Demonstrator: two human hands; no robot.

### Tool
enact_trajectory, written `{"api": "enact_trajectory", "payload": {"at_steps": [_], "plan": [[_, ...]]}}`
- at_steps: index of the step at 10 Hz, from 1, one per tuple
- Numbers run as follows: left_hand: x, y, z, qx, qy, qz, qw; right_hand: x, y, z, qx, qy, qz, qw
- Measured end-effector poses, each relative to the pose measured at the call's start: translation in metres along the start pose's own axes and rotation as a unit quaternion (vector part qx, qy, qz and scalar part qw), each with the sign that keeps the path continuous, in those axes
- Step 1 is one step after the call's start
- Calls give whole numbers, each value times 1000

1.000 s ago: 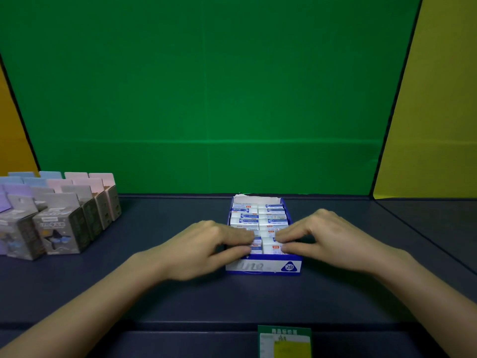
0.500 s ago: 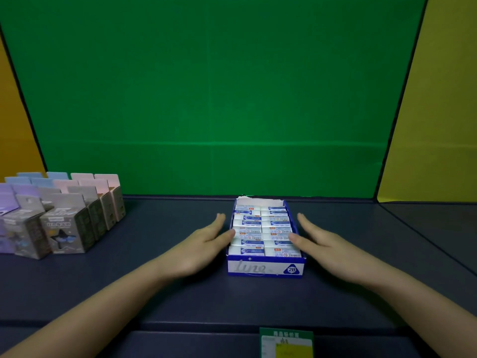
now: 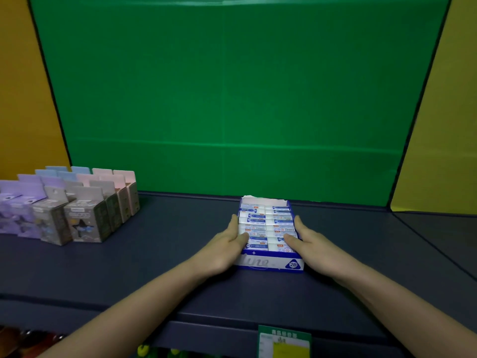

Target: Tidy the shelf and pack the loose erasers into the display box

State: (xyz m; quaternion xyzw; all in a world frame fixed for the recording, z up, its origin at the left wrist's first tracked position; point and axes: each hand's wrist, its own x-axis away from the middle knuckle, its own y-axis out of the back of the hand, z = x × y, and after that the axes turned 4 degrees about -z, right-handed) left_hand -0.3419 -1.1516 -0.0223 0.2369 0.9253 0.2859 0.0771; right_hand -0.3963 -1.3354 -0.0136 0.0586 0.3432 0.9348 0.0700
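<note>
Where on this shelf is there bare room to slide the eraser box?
Bare shelf lies between the small cartons and the display box, and right of the box toward the yellow wall. Crowded: far left, cartons in packed rows.

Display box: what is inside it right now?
The display box holds two columns of wrapped erasers, filling it to the rim. Any layer beneath them is covered; thumbs of the left hand and right hand hide some front erasers.
</note>
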Motion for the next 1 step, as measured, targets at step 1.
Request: {"api": "enact_trajectory", "payload": {"at_steps": [1], "plan": [[11, 8, -7, -14, -7, -65, 998, 0, 8, 1, 33, 23, -27, 999]]}}
